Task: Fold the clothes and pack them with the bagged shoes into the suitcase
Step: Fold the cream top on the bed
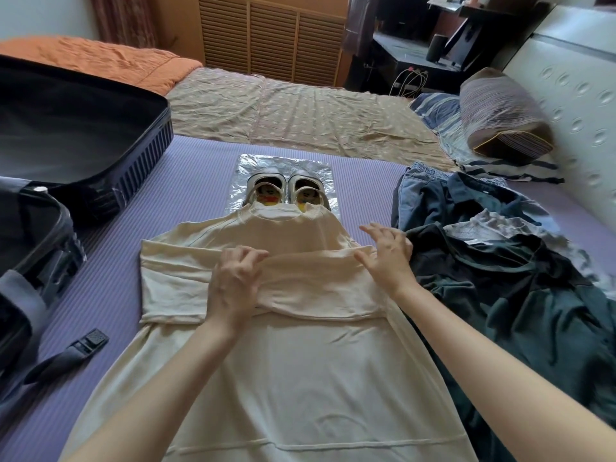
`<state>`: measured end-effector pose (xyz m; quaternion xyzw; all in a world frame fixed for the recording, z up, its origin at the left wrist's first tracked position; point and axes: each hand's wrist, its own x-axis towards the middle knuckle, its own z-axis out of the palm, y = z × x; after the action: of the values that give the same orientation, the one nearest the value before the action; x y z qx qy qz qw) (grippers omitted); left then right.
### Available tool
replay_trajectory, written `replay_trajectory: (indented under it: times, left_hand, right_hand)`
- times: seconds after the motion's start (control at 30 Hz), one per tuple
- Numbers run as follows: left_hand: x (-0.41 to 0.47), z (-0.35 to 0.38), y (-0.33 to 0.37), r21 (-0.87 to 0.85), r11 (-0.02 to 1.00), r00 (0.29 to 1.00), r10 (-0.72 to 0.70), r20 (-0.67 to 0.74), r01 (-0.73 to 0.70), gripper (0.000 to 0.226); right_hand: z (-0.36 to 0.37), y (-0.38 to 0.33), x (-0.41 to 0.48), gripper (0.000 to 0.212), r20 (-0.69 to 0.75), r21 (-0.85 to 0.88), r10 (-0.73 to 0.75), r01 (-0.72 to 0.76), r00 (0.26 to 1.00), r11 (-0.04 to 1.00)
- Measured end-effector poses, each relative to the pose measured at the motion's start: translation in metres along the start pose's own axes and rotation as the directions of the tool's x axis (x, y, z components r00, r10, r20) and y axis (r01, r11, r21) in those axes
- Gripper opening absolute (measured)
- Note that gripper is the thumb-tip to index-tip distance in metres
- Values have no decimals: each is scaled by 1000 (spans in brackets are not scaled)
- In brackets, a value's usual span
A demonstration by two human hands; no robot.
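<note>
Open suitcase (83,135) well left of left grip, near half cut off by frame. Left grip (233,285) pinches the folded sleeve of cream shirt (266,361), flat on bed (150,211). Shoes (286,191) beyond both grips, heels hidden under collar, on clear bag (246,168). Right grip (388,258) released, fingers spread on fold. Dark clothes pile (500,278) just right of it.

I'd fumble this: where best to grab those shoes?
Probably from above, fingers hooked into both shoes at their inner walls: they stand side by side, openings up, on the plastic bag; the cream shirt covers their near ends.
</note>
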<state>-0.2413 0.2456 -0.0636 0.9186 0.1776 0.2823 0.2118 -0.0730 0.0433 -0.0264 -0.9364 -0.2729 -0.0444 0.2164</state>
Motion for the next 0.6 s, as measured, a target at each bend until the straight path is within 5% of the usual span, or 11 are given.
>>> replay_trajectory:
  times: [0.1, 0.2, 0.5, 0.6]
  left_hand:
    - [-14, 13, 2, -11, 979, 967, 204, 153, -204, 36]
    - [-26, 29, -10, 167, 940, 914, 230, 334, -297, 57]
    - [-30, 14, -4, 226, 947, 810, 57, 583, -229, 122]
    - [-36, 7, -6, 241, 954, 877, 45, 478, -180, 121]
  right_hand:
    - [10, -4, -29, 67, 104, -107, -159, 170, 982, 980]
    - [20, 5, -57, 93, 371, -249, -119, 222, 921, 943]
    - [11, 17, -56, 101, 519, -344, 6, 202, 855, 917]
    - [7, 7, -60, 97, 489, -339, -28, 219, 872, 915]
